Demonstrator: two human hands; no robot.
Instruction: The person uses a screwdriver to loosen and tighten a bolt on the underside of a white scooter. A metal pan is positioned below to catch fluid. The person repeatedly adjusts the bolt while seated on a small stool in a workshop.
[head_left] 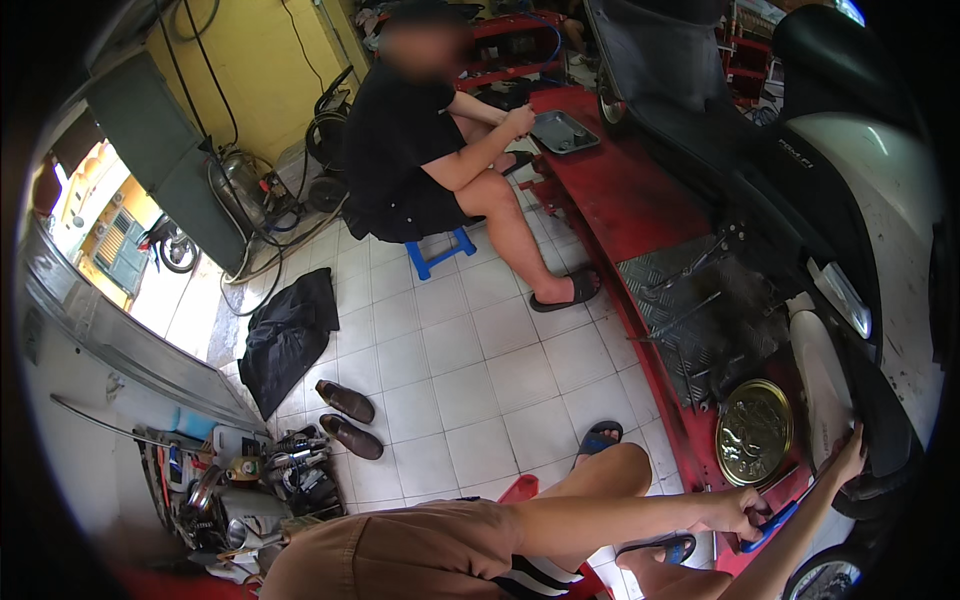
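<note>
My left hand [738,512] is closed round a blue-handled tool [772,524], low beside the red lift platform. The tool's working end is hard to make out. My right hand [848,458] lies against the lower end of the scooter's pale exhaust cover [822,385], fingers stretched upward along it and partly hidden. Just left of the cover, a round gold-coloured tray [755,432] sits on the platform with small metal parts in it. The white and black scooter [850,190] stands over the platform.
Wrenches [690,270] lie on the platform's dark tread plate [650,275]. Beyond, a person in black [400,130] sits on a blue stool [440,252] beside a grey tray [566,133]. Brown shoes [350,435], a black cloth [290,335] and piled tools [250,480] are at left.
</note>
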